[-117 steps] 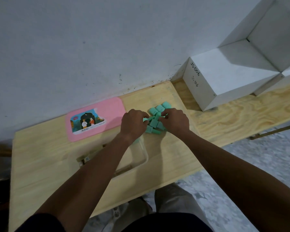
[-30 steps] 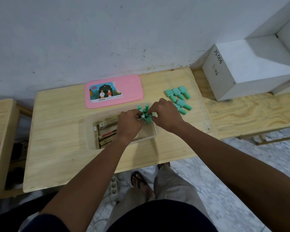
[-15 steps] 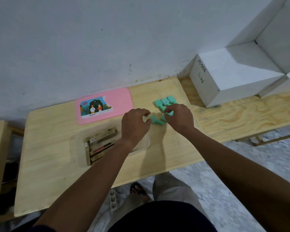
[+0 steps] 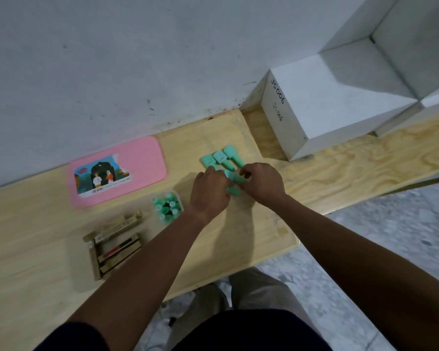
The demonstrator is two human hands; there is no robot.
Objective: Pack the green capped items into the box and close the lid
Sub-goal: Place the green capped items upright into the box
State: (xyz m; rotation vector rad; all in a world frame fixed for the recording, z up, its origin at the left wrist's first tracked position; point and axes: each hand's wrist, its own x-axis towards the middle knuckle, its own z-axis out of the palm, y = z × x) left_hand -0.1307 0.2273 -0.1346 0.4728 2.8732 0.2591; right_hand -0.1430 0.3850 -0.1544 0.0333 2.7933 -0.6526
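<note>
Three green capped items (image 4: 221, 157) lie side by side on the wooden table, just beyond my hands. My left hand (image 4: 209, 191) and my right hand (image 4: 261, 183) meet over a few more green items (image 4: 235, 178), fingers curled around them. The clear plastic box (image 4: 180, 198) sits to the left of my left hand. Several green capped items (image 4: 166, 207) stand upright in its right end. Its left part is filled with brown flat packets (image 4: 114, 241). The pink lid (image 4: 137, 160), with a picture label, lies flat behind the box near the wall.
A white block marked "JS006" (image 4: 312, 102) stands at the back right against the wall. A second wooden surface (image 4: 365, 160) runs on to the right. The table's front edge (image 4: 264, 259) is close to my legs, with tiled floor below.
A second ago both hands were setting green items upright into the box. They have since moved right to the loose green items on the table and closed around some of them.
</note>
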